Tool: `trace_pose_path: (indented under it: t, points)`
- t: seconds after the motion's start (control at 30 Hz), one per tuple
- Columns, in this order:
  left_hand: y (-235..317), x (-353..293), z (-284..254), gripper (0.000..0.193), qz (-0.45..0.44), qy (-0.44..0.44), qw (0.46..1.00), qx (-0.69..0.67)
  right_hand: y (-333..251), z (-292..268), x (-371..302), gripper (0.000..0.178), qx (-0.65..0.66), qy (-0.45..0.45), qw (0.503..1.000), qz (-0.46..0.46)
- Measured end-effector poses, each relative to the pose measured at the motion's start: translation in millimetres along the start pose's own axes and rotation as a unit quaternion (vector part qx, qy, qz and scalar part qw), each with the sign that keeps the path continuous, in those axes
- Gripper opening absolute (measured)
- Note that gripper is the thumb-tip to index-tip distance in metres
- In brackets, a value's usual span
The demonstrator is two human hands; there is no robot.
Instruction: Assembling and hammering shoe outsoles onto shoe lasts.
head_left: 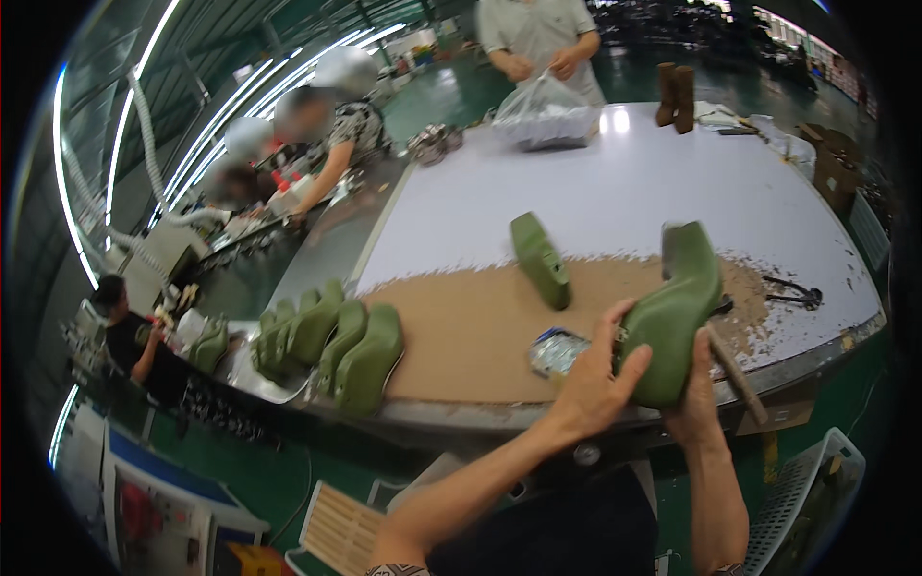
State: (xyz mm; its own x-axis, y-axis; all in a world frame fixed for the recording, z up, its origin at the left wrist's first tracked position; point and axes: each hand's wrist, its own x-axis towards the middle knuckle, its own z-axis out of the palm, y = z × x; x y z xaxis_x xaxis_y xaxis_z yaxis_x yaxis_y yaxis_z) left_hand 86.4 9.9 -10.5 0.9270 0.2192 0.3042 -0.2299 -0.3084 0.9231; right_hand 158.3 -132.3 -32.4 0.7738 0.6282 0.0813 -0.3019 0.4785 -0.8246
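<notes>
Near the right edge of the table [624, 182], my left hand [591, 379] and right hand [693, 389] hold a green shoe form [677, 317] up in the air, fingers wrapped tight on it. I think I am looking it over; next I would need to turn it with care. My right hand may also hold a wooden stick [735, 370], but it is hard to tell. Another green form [540, 259] stands farther off on the brown patch. More forms [331, 346] sit left. A person at the far end holds a clear bag [545, 115]
</notes>
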Motion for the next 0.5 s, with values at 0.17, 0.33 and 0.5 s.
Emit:
trace_pose_path:
  t: [0.17,0.33,0.5]
  points:
    - [34,-82,-31,0.061,-0.027,0.042,0.997,-0.054,-10,47,-35,0.079,-0.228,-0.160,0.952,-0.126]
    - [22,-115,-80,0.067,0.057,0.131,0.928,-0.343,15,51,-49,0.086,-0.411,-0.220,0.864,-0.189]
    - [13,-121,-109,0.069,-0.123,0.328,0.832,-0.431,2,60,-37,0.073,-0.619,-0.336,0.672,-0.229]
